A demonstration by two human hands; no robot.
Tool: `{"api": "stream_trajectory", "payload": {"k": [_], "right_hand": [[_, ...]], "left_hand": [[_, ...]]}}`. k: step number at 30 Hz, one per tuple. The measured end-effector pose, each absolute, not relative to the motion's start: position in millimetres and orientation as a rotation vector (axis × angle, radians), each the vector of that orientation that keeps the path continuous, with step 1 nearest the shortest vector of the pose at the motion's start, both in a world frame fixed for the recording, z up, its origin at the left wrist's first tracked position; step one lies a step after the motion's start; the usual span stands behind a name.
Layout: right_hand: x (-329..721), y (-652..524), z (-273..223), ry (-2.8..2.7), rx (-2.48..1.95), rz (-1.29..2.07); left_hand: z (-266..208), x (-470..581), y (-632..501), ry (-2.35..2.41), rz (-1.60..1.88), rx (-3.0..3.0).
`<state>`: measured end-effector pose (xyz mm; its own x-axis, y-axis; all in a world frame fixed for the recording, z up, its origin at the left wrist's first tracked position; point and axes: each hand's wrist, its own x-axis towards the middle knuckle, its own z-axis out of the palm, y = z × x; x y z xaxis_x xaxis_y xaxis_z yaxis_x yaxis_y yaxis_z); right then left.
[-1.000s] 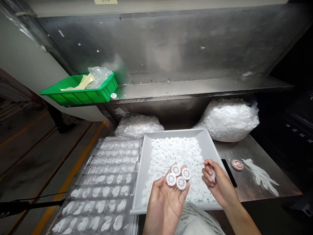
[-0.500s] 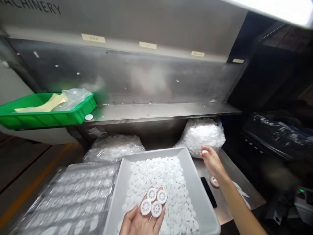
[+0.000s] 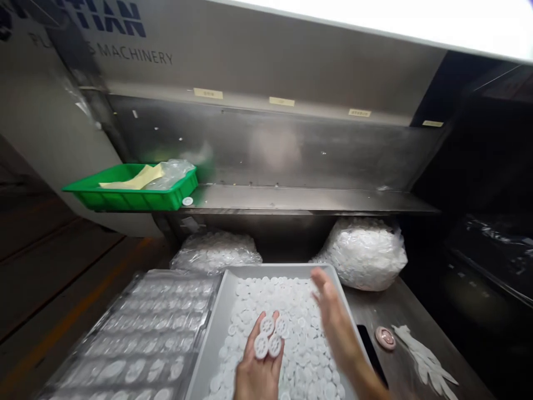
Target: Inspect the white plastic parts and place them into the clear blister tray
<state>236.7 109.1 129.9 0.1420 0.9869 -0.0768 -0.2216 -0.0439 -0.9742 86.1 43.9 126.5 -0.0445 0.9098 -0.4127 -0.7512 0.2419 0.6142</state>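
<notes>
My left hand (image 3: 260, 369) is palm up over the grey bin and holds several small white spoked wheels (image 3: 267, 339), clustered on its fingers. Blurred by motion, my right hand (image 3: 331, 311) is above the bin's right side with its fingers stretched out. I see nothing in it. Below both hands, the grey bin (image 3: 210, 322) contains a thick layer of loose white wheels (image 3: 306, 355).
Left of the bin lies a clear plastic-covered tray (image 3: 141, 333) with rows of white parts. Filled plastic bags (image 3: 366, 255) stand behind. At right are a phone (image 3: 372, 353), a round pink-white object (image 3: 385, 338) and white gloves (image 3: 428, 361). A green basket (image 3: 125, 197) sits on the shelf.
My right hand has come left from beside the bag to over the bin, and the small white piece in its fingers no longer shows. My left hand still holds the wheels.
</notes>
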Motion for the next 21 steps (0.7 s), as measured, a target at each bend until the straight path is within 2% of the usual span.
{"api": "stream_trajectory", "payload": {"k": [3,6,8,15,21], "right_hand": [[176.1,68.6,110.9,-0.677,-0.895,1.568],[160.2,67.8,107.4,-0.515,-0.678,1.639],[166.1,74.5,113.0,-0.478,-0.62,1.676],[178.7,63.7,137.7,-0.273,-0.234,1.861],[172.3,49.4,140.4,-0.269,-0.094,1.917]], "left_hand": [[119.8,111.9,42.8,1.023,1.374,0.484],[118.6,126.5,40.2,1.116,1.445,0.983],[120.6,127.3,39.1,1.099,1.507,1.079],[134.1,104.2,37.5,1.0,1.637,0.685],[146.2,91.5,36.9,0.748,1.311,0.112]]}}
